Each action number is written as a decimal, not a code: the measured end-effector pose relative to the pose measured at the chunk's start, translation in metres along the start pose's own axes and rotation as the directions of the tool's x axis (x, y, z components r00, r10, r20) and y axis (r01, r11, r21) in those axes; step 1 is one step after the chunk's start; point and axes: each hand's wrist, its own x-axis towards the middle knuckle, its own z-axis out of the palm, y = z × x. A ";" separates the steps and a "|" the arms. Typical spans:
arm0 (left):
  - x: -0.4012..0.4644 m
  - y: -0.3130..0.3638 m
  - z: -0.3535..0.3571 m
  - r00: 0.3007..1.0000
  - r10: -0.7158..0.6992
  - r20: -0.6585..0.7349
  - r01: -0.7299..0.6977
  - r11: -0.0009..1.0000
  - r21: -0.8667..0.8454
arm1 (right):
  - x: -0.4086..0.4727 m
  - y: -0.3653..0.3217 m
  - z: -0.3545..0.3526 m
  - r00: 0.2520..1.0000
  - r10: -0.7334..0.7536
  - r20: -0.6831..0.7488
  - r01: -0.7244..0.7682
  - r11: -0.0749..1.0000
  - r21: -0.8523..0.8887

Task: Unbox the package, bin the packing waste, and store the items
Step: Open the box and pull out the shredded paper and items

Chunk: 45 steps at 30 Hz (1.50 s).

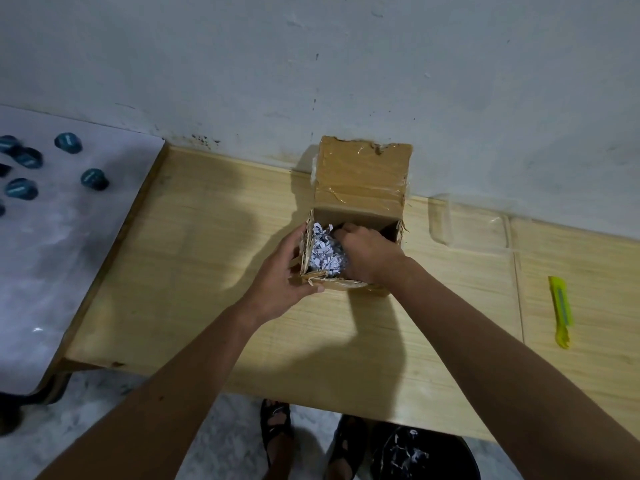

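Observation:
A small brown cardboard box (360, 188) stands on the wooden table (214, 265) near the wall, its taped lid flap raised at the back. Inside lies white shredded paper (323, 252). My left hand (280, 282) grips the box's near left corner and torn front edge. My right hand (369, 256) reaches into the box, fingers curled down into the shredded paper; what they hold is hidden. Several round teal items (93, 179) lie on the grey-white surface (52, 258) at the left.
A yellow-green utility knife (561, 311) lies on the table at the right. A clear plastic piece (467, 220) rests by the wall, right of the box. A dark bin with a black liner (419, 455) stands on the floor beside my sandalled feet (277, 431).

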 end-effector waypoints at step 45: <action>0.019 0.006 -0.002 0.960 0.279 0.003 -0.244 0.835 0.494 | -0.148 0.126 0.049 0.977 0.195 -0.087 -0.155 0.929 0.336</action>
